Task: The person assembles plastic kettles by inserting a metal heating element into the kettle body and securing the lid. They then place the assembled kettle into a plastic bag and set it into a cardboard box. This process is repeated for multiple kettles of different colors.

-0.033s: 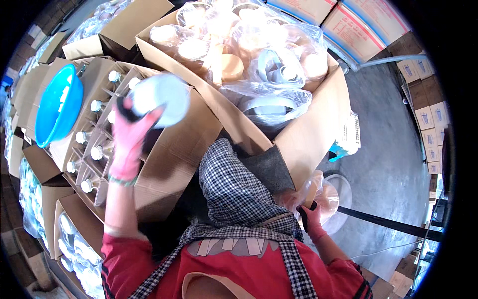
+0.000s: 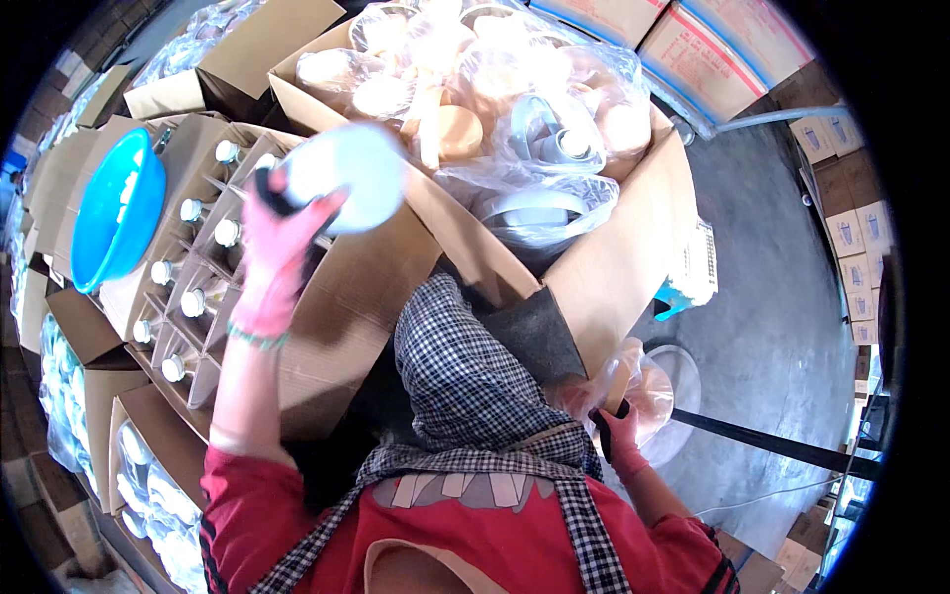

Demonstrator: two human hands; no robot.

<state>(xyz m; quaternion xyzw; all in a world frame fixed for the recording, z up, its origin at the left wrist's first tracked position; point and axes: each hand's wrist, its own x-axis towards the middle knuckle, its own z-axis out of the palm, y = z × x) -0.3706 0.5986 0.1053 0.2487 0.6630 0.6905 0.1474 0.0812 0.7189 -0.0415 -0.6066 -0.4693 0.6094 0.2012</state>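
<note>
My left hand (image 2: 275,243), in a pink glove with black fingertips, grips a pale round container (image 2: 358,178), smeared by motion, so its exact kind is unclear. It hangs over the flap of a divided carton (image 2: 346,317) on the left. Upright bottles with white caps (image 2: 228,233) stand in that carton's cardboard cells. Low on the right, my right hand (image 2: 623,443), gloved the same way, is closed round the handle of a peach-coloured jug (image 2: 653,396) wrapped in clear plastic. Ahead, a big open carton (image 2: 633,262) holds several bagged jugs, a white one (image 2: 539,210) nearest me.
A blue basin (image 2: 87,252) with small white pieces inside rests on the left cartons. More open boxes of bagged goods (image 2: 148,495) lie at lower left. Printed cartons (image 2: 708,49) are stacked at the far right, above a metal rail (image 2: 772,119). A white-and-teal stool (image 2: 698,267) stands on the floor.
My left hand has moved a little to the right with the pale round container, uncovering one more bottle cap. My right hand and the peach jug look unmoved.
</note>
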